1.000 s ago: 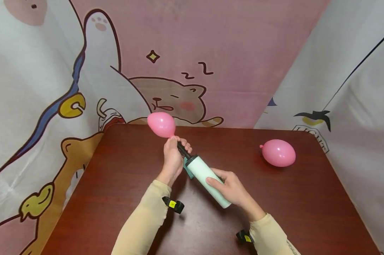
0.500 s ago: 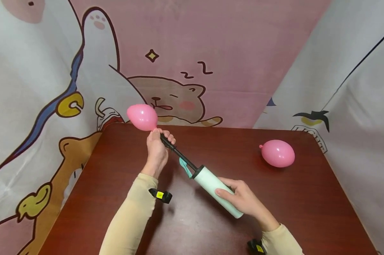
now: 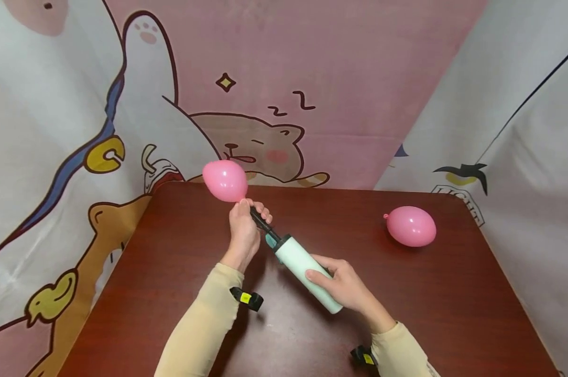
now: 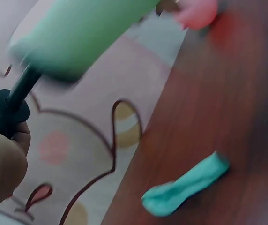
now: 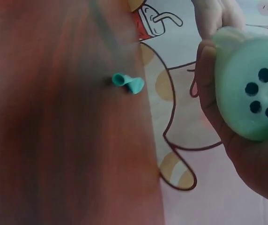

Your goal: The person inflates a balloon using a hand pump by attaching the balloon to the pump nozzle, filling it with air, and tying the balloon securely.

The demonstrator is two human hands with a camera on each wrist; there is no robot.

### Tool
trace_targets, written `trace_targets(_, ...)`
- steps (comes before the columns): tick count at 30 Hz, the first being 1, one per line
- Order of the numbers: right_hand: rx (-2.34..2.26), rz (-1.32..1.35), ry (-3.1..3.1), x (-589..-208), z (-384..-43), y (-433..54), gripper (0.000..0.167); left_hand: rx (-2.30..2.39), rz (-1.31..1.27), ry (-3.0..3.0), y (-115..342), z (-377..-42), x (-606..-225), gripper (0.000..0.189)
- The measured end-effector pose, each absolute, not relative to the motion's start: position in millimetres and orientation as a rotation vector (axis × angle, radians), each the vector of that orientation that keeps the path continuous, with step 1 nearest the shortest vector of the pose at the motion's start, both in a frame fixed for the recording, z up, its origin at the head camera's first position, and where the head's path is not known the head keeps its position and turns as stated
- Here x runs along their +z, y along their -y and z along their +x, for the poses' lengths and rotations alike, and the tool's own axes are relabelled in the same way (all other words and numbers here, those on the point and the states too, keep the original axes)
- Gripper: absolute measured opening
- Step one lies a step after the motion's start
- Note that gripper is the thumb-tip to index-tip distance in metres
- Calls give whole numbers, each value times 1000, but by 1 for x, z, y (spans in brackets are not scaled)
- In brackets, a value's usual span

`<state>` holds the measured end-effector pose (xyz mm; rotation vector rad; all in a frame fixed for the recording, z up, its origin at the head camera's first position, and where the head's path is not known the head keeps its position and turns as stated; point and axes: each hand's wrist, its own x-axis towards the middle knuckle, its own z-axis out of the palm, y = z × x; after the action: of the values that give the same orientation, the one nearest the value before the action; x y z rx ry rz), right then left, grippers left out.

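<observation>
In the head view a hand balloon pump (image 3: 299, 262) with a mint-green barrel slants above the table. My left hand (image 3: 244, 233) grips its black nozzle end, thumb against the neck of a partly inflated pink balloon (image 3: 225, 180). That balloon points up and to the left. The right hand (image 3: 345, 283) is wrapped round the barrel. Between the left hand and the barrel a short stretch of black rod (image 3: 264, 222) shows. A limp teal balloon (image 4: 185, 187) lies on the table below, partly hidden behind the pump in the head view.
A second inflated pink balloon (image 3: 411, 226), its neck closed in a knob, lies at the table's right. The dark red-brown wooden table (image 3: 138, 293) ends at the back against a cartoon-printed cloth (image 3: 350, 78).
Half a second ago the hands stood farther apart, with a long stretch of rod exposed. Now they are closer and the barrel has slid back over the rod.
</observation>
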<state>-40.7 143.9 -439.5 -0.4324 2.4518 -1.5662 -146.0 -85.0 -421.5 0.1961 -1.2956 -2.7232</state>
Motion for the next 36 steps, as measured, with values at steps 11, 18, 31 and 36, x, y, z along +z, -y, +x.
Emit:
trace_targets(11, -1547, -535, -2466, -438, -37, -165, 40, -2672, 218, 1237, 102, -157, -412, 28)
trace_targets(18, -1553, -455, -2526, -430, -58, -142, 39, -2781, 201, 1286, 61, -143, -425, 28)
trace_targets(31, -1664, -387, -2434, -433, -33, -149, 37, -2762, 121, 1217, 88, -158, -413, 24)
trace_targets(36, -1669, -432, -2498, -431, -38, -146, 36, -2763, 106, 1277, 78, -153, -411, 26)
